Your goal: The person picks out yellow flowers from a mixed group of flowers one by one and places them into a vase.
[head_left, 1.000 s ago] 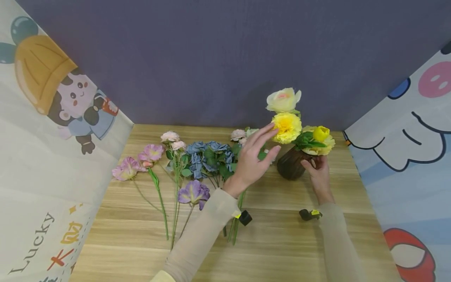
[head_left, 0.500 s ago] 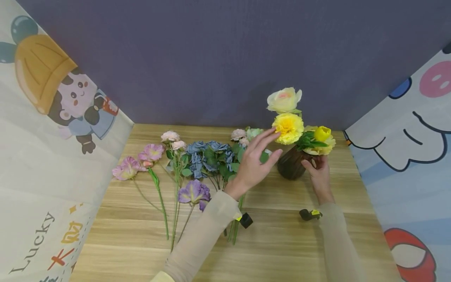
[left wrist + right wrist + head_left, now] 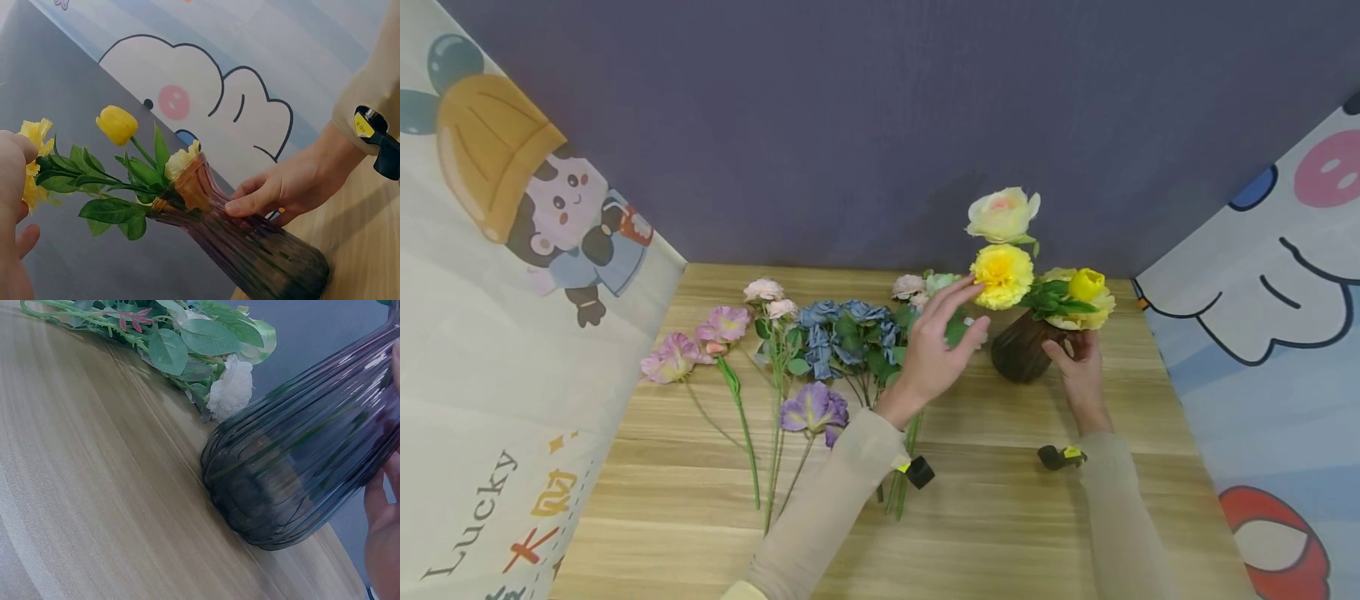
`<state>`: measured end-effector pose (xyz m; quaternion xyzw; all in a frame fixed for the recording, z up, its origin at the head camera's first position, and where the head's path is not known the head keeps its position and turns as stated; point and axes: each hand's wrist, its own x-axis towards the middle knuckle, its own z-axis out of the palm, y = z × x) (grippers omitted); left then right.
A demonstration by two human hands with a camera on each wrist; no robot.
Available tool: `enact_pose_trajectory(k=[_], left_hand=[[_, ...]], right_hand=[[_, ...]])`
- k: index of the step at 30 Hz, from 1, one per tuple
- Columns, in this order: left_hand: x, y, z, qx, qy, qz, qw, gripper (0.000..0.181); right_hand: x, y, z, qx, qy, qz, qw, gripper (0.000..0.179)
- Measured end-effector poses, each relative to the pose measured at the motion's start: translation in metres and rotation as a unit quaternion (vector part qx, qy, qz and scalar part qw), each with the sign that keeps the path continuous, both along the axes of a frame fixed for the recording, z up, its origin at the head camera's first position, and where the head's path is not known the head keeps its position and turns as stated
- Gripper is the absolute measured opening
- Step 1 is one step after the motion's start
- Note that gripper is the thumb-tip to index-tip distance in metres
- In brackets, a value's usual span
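Note:
A dark ribbed glass vase point(image 3: 1018, 350) stands at the right of the table, its stems showing through the glass in the right wrist view. My right hand point(image 3: 1082, 375) grips its neck, thumb in front in the left wrist view. Out of the vase rise a yellow carnation point(image 3: 1002, 277), a pale cream rose point(image 3: 1002, 215) above it, a yellow tulip point(image 3: 117, 125) and a pale yellow flower point(image 3: 1099, 313) partly behind the tulip. With fingers extended, my left hand point(image 3: 934, 354) touches the carnation's left edge.
Left of the vase lie blue flowers point(image 3: 820, 342), pale pink blooms point(image 3: 763, 290), pink flowers point(image 3: 672, 358) and a purple flower point(image 3: 812, 408) on the wooden table point(image 3: 985, 525). A white bloom point(image 3: 231, 387) lies near the vase's base. A dark panel point(image 3: 820, 133) closes the back.
The carnation has shifted slightly right, then back left, with my left fingers at its edge. My right hand and the vase have stayed in place.

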<state>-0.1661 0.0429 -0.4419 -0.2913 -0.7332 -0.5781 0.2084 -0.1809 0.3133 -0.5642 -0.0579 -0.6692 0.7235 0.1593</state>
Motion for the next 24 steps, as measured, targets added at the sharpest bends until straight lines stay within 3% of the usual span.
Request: enact_pose_trajectory(k=[8, 15, 24], left_hand=[[0.000, -0.003, -0.003, 0.043, -0.002, -0.015, 0.9990, 0.040], [0.004, -0.011, -0.012, 0.055, -0.010, -0.017, 0.9983, 0.036], [0.015, -0.028, -0.033, 0.088, -0.065, -0.014, 0.9940, 0.034]], right_hand=[[0.000, 0.000, 0.001, -0.005, -0.003, 0.001, 1.0000, 0.049], [0.000, -0.001, 0.002, -0.009, -0.003, 0.003, 1.0000, 0.049], [0.001, 0.002, 0.001, 0.001, -0.022, -0.003, 0.9998, 0.049]])
